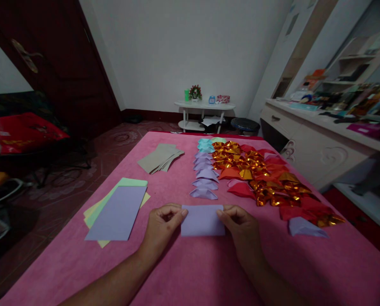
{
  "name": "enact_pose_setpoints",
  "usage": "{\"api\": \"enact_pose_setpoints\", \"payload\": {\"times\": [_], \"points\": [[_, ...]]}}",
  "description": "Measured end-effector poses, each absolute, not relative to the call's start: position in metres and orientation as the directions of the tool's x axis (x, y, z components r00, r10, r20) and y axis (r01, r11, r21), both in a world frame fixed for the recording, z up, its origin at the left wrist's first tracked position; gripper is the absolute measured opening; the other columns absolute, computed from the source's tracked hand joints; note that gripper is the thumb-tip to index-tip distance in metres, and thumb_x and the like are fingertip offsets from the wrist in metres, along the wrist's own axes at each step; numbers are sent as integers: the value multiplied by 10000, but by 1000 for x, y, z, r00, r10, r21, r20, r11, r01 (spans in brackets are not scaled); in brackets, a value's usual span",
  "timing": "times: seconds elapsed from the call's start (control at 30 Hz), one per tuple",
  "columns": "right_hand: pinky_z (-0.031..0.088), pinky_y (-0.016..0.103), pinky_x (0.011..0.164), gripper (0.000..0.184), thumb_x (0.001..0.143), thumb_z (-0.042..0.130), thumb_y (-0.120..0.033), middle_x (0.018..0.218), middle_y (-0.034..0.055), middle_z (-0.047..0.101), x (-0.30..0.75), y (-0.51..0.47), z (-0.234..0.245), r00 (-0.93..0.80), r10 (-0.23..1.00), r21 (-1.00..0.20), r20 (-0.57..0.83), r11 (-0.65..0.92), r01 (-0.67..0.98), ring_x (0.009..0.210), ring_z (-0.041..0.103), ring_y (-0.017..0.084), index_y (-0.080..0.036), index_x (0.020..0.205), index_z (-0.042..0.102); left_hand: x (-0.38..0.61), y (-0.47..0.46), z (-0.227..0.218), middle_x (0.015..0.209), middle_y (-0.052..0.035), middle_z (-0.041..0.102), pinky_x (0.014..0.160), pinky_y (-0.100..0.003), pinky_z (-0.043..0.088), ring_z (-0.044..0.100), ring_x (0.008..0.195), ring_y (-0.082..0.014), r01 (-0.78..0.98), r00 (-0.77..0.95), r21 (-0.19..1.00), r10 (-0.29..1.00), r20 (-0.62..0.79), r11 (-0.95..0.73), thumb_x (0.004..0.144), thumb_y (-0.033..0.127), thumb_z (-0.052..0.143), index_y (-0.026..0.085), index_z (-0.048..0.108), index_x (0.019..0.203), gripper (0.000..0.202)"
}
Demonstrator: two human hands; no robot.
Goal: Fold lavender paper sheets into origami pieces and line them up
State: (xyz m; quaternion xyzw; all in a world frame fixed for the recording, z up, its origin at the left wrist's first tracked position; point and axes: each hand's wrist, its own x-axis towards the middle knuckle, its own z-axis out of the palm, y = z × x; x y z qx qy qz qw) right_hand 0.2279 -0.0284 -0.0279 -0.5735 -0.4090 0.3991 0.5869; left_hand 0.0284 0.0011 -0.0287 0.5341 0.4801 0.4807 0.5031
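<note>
A folded lavender paper point(203, 220) lies on the pink table point(190, 267) in front of me. My left hand point(162, 227) pinches its left edge with fingers curled. My right hand point(242, 231) pinches its right edge the same way. To the left rests a stack of paper sheets point(116, 210), lavender on top of green and yellow. Beyond the paper a row of folded lavender pieces point(204, 175) runs away from me, ending in light blue ones point(205, 145).
Red and gold folded pieces point(266, 178) cover the table's right side, with one lavender piece point(304, 227) near the right edge. Grey-brown sheets point(160, 158) lie at the far left. A white side table point(204, 111) stands behind; a dresser point(323, 140) flanks the right.
</note>
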Motion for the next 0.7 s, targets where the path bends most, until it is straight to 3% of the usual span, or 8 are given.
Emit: {"api": "enact_pose_setpoints", "payload": {"times": [0.7], "points": [[391,220,515,259,667,707,-316,622,0,584,226,-30,-28,366,928,-991,70,24,128,576,506,126,-169,516,557,31,0,-30,557,16,513,486,-180,319,424,519,-69,39,26,999,999,27,-28,703,295,689,122,528,533,291]]}}
